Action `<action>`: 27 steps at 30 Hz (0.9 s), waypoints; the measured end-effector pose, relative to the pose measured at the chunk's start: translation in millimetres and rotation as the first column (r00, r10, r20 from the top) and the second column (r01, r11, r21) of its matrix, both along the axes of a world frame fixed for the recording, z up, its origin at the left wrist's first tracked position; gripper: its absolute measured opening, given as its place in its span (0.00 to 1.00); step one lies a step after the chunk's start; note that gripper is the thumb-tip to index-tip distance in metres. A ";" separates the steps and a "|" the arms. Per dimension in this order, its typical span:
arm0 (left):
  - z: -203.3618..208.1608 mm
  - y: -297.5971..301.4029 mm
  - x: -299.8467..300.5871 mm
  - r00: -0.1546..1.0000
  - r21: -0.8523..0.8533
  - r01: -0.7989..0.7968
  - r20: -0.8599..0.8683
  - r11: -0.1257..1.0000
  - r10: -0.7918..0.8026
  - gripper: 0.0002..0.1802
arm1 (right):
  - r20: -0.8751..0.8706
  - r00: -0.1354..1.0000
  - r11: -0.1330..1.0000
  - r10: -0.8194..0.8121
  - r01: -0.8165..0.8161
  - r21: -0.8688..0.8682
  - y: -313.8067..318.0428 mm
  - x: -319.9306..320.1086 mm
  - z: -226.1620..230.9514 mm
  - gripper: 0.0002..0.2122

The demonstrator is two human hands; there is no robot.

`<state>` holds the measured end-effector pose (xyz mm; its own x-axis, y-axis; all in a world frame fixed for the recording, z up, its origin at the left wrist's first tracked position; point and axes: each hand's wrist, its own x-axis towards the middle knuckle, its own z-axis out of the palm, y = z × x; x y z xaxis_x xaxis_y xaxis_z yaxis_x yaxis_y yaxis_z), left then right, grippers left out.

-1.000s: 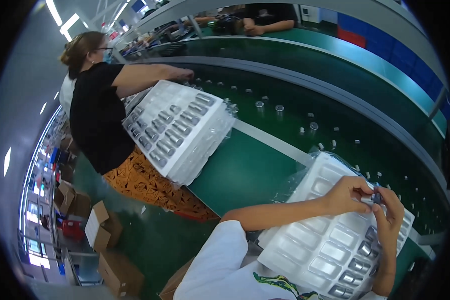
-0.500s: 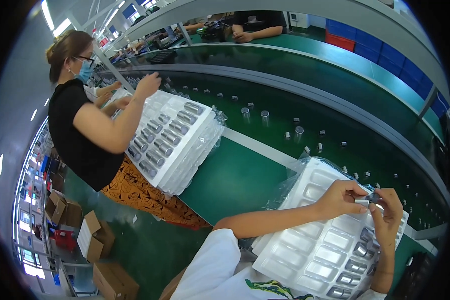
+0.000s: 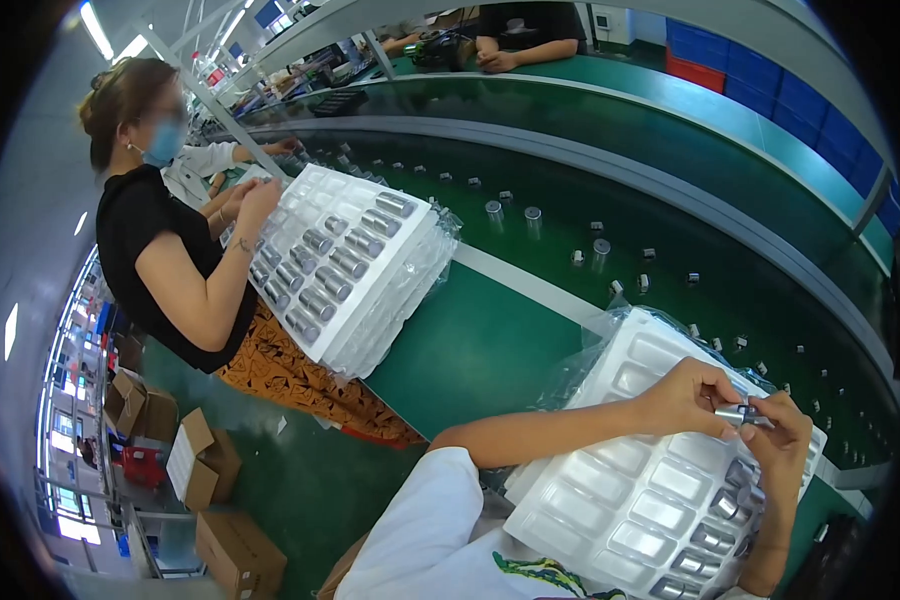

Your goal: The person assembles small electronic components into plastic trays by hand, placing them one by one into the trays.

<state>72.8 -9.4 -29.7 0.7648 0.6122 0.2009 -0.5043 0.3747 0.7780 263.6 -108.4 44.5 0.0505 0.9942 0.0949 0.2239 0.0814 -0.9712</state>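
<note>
Silver cylinder [image 3: 730,411], held between the two hands over the upper right part of a white moulded tray [image 3: 518,522]. Its long axis runs sideways from one hand to the other, dipping slightly to the right, so each hand meets one end. The left hand [image 3: 692,398] pinches the left end narrowly between thumb and fingers; the right hand [image 3: 782,428] has its fingertips drawn together at the right end, where details are too small to tell. Neither hand is nearer: both touch the cylinder. Below them, toward the wearer, metal cylinders [image 3: 712,538] lie in compartments along the tray's right side, closer to the right forearm than to the left; the compartments to their left are unfilled. Beyond the tray, small parts [image 3: 643,283] stand scattered on a dark green belt [image 3: 560,285]. To the left, across the green tabletop [image 3: 470,345], a stack of trays [image 3: 378,345] bears further cylinders [image 3: 347,262] in its top layer; a co-worker [image 3: 160,240] in black stands beside it, hands raised over its far edge.
</note>
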 end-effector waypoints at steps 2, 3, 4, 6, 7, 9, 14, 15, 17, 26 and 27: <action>10.2 3.4 -3.1 0.991 0.069 0.073 -0.116 0.995 -0.065 0.19 | -0.051 0.998 1.000 0.022 -0.021 0.015 -3.6 4.5 -1.4 0.17; 8.5 1.8 -2.1 0.992 0.066 0.074 -0.112 0.995 -0.067 0.19 | -0.047 0.999 1.000 0.020 -0.019 0.011 -5.0 2.0 -2.3 0.17; 4.6 1.8 2.3 0.996 0.069 0.044 -0.080 0.997 -0.039 0.20 | -0.003 0.999 0.997 -0.032 0.032 0.068 -7.0 -2.7 -3.1 0.17; -4.8 5.5 5.0 0.998 0.090 -0.007 -0.057 0.996 0.012 0.21 | 0.115 0.988 0.978 -0.105 0.082 0.191 -6.9 -15.6 -4.1 0.17; -8.2 9.1 4.9 0.998 0.101 -0.016 -0.061 0.995 0.022 0.22 | 0.199 0.970 0.966 -0.139 0.088 0.245 -3.8 -17.8 -3.7 0.17; -4.1 16.6 -8.4 0.990 0.047 0.020 -0.140 0.999 -0.013 0.23 | 0.151 0.982 0.960 -0.110 0.065 0.274 8.0 -12.1 -19.8 0.17; 7.3 19.9 -22.2 0.986 -0.030 -0.100 -0.137 0.995 0.095 0.23 | 0.317 0.945 0.948 -0.080 -0.027 0.318 26.9 -21.1 -11.1 0.17; 0.9 20.6 -16.7 0.993 -0.057 -0.102 -0.068 0.993 0.098 0.22 | 0.278 0.957 0.947 -0.084 -0.010 0.321 25.2 -18.4 -14.6 0.17; 3.7 20.9 -13.3 0.994 -0.036 -0.059 -0.089 0.998 0.056 0.19 | 0.179 0.979 0.963 -0.098 0.048 0.265 19.3 -16.2 -16.3 0.17; 12.1 13.8 -8.8 0.963 0.077 -0.045 -0.263 0.996 0.064 0.22 | 0.256 0.962 0.957 -0.093 0.016 0.289 14.5 -9.1 -22.8 0.17; 13.1 10.6 -5.8 0.964 0.076 -0.056 -0.255 0.995 0.074 0.22 | 0.377 0.919 0.923 -0.119 -0.038 0.383 15.8 -7.2 -21.8 0.16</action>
<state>67.0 1.2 -16.6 0.7550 0.6541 0.0455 -0.3055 0.2896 0.9071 256.3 -92.6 22.7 -0.0285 0.8769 0.4799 0.5847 0.4040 -0.7035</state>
